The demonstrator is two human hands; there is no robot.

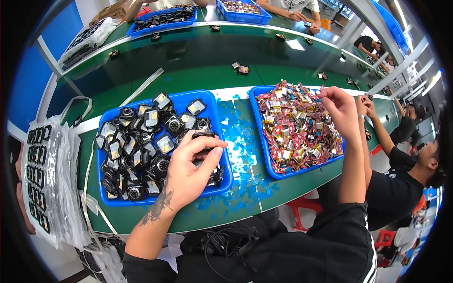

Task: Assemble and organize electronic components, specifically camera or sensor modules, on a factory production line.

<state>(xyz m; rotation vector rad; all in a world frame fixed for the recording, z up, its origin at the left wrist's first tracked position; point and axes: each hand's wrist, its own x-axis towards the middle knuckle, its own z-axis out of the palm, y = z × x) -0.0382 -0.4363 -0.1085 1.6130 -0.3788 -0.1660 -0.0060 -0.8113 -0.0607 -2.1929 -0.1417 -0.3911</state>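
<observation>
My left hand (191,165) is over the right side of a blue tray (106,200) heaped with black smartwatch cases (160,165). Its thumb and fingers are closed round a dark watch case (204,135), mostly hidden by the fingers. Some cases in the heap show round sensor backs, others a pale rectangular inside. Above the right edge of a second blue tray (266,162), my right hand (339,111) has its fingertips pinched together; what they hold, if anything, is too small to name. That tray is piled with small battery cells and reddish flexible circuit parts (297,132).
Scraps of blue film (240,155) litter the green bench between the trays. Plastic-wrapped trays of watch cases (40,174) stand at left. Across a conveyor (188,70) carrying scattered parts (243,70), people work near more blue trays (163,22). A co-worker (401,181) sits close on my right.
</observation>
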